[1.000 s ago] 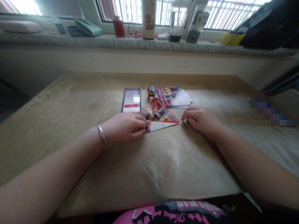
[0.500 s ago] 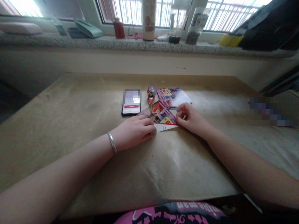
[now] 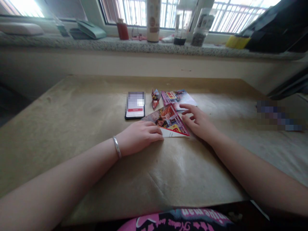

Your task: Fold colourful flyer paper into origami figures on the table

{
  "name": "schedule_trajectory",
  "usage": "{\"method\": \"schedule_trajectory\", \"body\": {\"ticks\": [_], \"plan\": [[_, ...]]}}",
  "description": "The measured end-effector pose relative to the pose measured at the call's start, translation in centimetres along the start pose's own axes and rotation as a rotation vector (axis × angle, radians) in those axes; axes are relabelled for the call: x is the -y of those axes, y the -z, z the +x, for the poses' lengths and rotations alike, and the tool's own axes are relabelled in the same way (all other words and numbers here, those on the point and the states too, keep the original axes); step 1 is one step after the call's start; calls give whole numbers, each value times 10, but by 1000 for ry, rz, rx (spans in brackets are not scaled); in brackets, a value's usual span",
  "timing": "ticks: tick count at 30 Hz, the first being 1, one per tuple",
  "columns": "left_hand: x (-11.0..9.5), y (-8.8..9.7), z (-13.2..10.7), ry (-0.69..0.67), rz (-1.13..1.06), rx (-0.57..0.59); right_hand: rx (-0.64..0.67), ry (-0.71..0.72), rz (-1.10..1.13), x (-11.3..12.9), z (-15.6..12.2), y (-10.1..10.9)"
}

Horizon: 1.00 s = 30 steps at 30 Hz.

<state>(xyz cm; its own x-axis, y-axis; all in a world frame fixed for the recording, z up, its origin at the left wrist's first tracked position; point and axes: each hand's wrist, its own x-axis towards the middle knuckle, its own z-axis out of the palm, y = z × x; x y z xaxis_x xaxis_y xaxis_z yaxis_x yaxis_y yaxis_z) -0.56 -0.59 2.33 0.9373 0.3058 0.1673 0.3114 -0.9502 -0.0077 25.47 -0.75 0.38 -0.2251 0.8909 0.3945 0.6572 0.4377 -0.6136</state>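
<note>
A colourful printed flyer (image 3: 167, 116), folded into a roughly triangular shape, lies on the table with a white strip along its near edge. My left hand (image 3: 142, 134) rests over its left corner, fingers curled together and holding the paper; the thumb is hidden. At the flyer's right edge, my right hand (image 3: 198, 122) is open, its fingers apart and nothing held in them. Just behind is a stack of similar printed sheets (image 3: 186, 98). A small folded paper piece (image 3: 155, 99) stands left of that stack.
A phone (image 3: 135, 113) with a lit screen lies left of the flyer on the brown table (image 3: 108, 186). Bottles and jars line the stone windowsill (image 3: 134, 45) at the back. A blurred-out object (image 3: 279, 115) sits at the right.
My right hand has let go of the flyer's right corner and spread its fingers. That corner now points lower and nearer to me. My left hand has shifted slightly to the right.
</note>
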Motion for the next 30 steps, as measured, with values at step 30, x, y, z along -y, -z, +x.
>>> {"method": "schedule_trajectory", "body": {"ticks": [30], "plan": [[-2, -8, 3, 8, 41, -39, -130, -301, 378, -12, 10, -10]]}}
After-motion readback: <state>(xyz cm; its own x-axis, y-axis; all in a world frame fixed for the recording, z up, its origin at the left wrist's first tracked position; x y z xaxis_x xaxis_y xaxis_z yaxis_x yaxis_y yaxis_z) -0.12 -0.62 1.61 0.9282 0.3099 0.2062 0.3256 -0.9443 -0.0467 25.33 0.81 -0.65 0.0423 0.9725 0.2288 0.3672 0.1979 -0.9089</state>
